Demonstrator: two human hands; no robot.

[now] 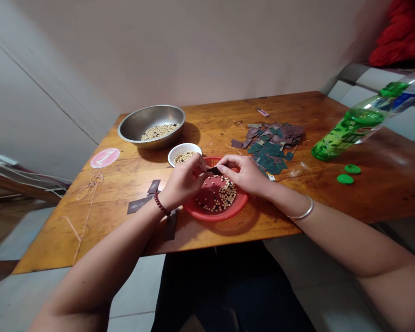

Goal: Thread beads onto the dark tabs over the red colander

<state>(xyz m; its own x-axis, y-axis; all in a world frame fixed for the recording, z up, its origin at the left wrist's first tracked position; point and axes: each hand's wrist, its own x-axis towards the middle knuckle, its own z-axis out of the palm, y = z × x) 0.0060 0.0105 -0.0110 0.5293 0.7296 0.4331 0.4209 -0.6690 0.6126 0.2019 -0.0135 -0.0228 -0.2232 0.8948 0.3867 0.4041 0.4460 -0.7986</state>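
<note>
My left hand (187, 180) and my right hand (245, 174) meet over a red plastic basket (217, 216). Both pinch a small dark piece (214, 170), thin and flat, between thumbs and fingers; its material is not clear. Inside the basket lie many small round beige grains (226, 196), like beans or beads, with a few black ones. A small white bowl (170, 157) of similar grains stands just beyond my left hand. Dark flat rectangles (137, 205) lie beside my left wrist, some partly hidden by it. Past my right hand spreads a heap of green and purple-brown small pieces (271, 147).
A large metal bowl (133, 129) with more grains stands at the back left. Nearby are a pink disc marked 1 (104, 158) and loose string (93, 180). Rightward, a green-labelled bottle (349, 129) leans beside two green caps (345, 179). The wooden table (114, 226) ends near my lap.
</note>
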